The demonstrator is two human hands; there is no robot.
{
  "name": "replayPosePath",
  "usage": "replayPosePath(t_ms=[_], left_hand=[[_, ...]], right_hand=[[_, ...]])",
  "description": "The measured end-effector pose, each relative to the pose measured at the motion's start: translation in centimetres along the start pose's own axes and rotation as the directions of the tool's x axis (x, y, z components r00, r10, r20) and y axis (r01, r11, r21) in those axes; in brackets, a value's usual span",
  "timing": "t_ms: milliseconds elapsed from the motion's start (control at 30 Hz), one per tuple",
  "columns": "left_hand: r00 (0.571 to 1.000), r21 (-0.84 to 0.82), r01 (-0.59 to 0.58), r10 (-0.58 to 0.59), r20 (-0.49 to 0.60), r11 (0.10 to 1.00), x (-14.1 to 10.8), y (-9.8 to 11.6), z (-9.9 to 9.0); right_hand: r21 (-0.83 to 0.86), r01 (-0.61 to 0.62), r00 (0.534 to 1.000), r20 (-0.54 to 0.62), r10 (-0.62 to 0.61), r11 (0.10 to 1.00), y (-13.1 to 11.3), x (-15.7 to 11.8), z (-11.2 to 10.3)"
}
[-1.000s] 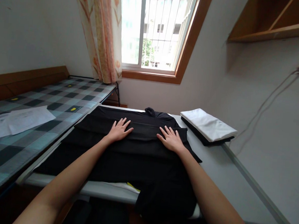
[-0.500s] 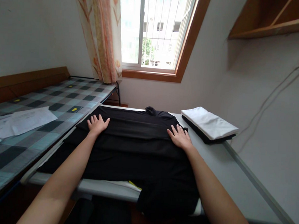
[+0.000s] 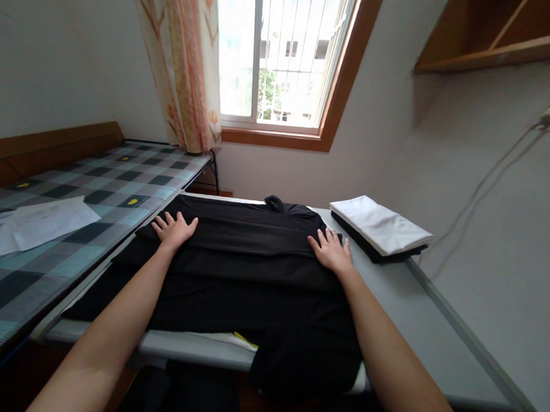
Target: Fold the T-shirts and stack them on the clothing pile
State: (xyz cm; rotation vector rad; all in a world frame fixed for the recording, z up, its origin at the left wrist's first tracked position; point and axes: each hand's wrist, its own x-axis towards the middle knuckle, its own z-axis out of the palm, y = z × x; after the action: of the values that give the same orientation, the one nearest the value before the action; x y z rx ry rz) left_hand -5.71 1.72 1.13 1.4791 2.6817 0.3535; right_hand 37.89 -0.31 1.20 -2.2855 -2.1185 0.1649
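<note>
A black garment (image 3: 252, 267) lies spread over a light grey table (image 3: 426, 329), with folds running across it and one sleeve hanging over the near edge. On its upper left part rests my left hand (image 3: 174, 229), palm down with fingers spread. My right hand (image 3: 332, 251) lies flat near the garment's right side, its fingers also apart. Neither hand grips the cloth. A strip of white and yellow (image 3: 245, 341) shows under the garment at the near edge.
Folded white cloth (image 3: 380, 224) sits on black cloth (image 3: 379, 257) at the table's back right. Left of the table is a bed with a checked cover (image 3: 85, 224) and papers (image 3: 42, 224). A wooden shelf (image 3: 502, 59) and cables (image 3: 484, 183) are at the right wall.
My left hand has shifted slightly left over the cloth, its fingers a little wider apart. My right hand stays at the garment's right side. The view has moved slightly.
</note>
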Motion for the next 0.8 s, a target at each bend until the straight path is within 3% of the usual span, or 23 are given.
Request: replayPosePath(t_ms=[133, 300, 533, 800], left_hand=[[0.999, -0.014, -0.021, 0.020, -0.038, 1.000, -0.1, -0.8, -0.1], [0.986, 0.092, -0.143, 0.150, -0.076, 0.985, 0.5, -3.9, -1.9], [0.973, 0.260, -0.229, 0.217, 0.077, 0.938, 1.8, -8.2, -5.8], [0.984, 0.345, -0.153, 0.112, 0.135, 0.926, 0.8, -9.9, -7.3]], right_hand=[[0.011, -0.037, 0.999, 0.009, 0.037, 0.999, 0.4, 0.2, 0.0], [0.025, -0.039, 0.999, 0.005, 0.039, 0.999, 0.4, 0.2, 0.0], [0.029, -0.015, 0.999, -0.028, 0.016, 0.999, 0.6, 0.1, 0.2], [0.046, -0.010, 0.998, -0.057, 0.013, 0.999, 0.5, 0.0, 0.3]])
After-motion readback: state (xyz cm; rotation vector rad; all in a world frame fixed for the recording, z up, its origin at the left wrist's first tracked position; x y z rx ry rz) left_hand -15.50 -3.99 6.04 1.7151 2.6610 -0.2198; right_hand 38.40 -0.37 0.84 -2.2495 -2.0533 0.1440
